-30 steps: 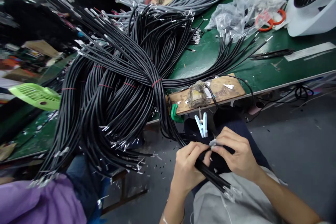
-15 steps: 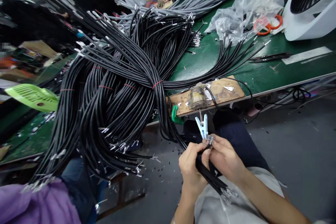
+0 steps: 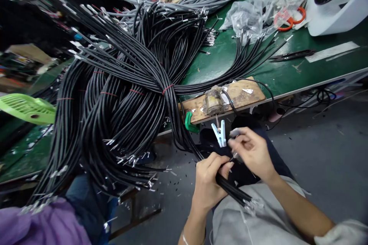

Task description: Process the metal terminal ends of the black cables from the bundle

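Note:
My left hand (image 3: 211, 180) is closed around a bundle of black cables (image 3: 234, 191), whose stripped silvery ends lie over my lap. One cable end pokes out between its thumb and forefinger. Just to the right, my right hand (image 3: 254, 155) is lifted off the cable, fingers curled but apart, with grey covers on the fingertips. I see nothing held in it. Above both hands, a light-blue clothespin (image 3: 220, 134) hangs on the shaft of a small wrapped motor (image 3: 213, 101). The motor sits on a wooden board (image 3: 244, 93) at the table edge.
A green clamp (image 3: 190, 123) grips the board. Large tied bundles of black cable (image 3: 138, 95) cover the left of the green table (image 3: 290, 72). Pliers (image 3: 293, 55), orange-handled scissors (image 3: 287, 23), plastic bags (image 3: 253, 11) and a white fan (image 3: 333, 15) lie right. Co-workers sit opposite and at left.
My right hand has come away from my left hand and the cable end, moving up and right below the clothespin. My left hand keeps its grip on the bundle. The view has shifted slightly.

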The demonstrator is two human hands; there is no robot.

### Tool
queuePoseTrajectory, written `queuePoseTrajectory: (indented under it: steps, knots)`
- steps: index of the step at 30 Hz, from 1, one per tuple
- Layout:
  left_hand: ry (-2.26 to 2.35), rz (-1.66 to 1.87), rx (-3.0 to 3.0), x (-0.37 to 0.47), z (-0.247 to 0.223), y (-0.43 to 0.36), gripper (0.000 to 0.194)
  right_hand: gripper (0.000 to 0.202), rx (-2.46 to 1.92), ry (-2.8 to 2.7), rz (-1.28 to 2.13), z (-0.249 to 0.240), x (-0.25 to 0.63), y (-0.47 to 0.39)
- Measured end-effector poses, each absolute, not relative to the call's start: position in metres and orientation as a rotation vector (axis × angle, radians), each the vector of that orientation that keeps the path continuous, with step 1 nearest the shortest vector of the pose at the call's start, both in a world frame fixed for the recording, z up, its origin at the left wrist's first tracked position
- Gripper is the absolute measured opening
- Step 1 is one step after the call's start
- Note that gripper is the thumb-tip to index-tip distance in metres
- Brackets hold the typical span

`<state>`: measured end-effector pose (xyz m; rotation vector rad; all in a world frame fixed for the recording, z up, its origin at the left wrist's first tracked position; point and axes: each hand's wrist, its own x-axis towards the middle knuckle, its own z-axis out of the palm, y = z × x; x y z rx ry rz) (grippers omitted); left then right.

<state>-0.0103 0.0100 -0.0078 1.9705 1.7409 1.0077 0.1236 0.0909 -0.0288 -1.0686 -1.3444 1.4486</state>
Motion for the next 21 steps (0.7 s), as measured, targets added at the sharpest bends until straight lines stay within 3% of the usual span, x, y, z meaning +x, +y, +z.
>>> queuePoseTrajectory:
  steps: [7,13,15,17,19,21]
  knots:
    - [1.867,1.175,1.887,-0.003,-0.009,0.009,0.007,0.012,-0.871,-1.433,1.698,-0.032,0.138,0.09]
    - [1.951,1.25,1.839,0.0,-0.019,0.009,0.007,0.023,-0.738,-0.473,2.055,-0.047,0.099,0.057]
    - [2.0,1.271,1.833,0.003,-0.023,0.01,0.006,0.024,-0.746,-0.391,2.065,-0.048,0.093,0.051]
    - [2.042,1.279,1.837,0.006,-0.026,0.011,0.005,0.017,-0.848,-0.599,1.833,-0.05,0.093,0.051]
    - [2.063,1.271,1.838,0.009,-0.027,0.012,0.007,0.005,-0.928,-0.939,1.392,-0.053,0.098,0.053]
    - [2.068,1.274,1.834,0.011,-0.025,0.013,0.008,0.01,-0.903,-1.201,0.97,-0.058,0.104,0.056]
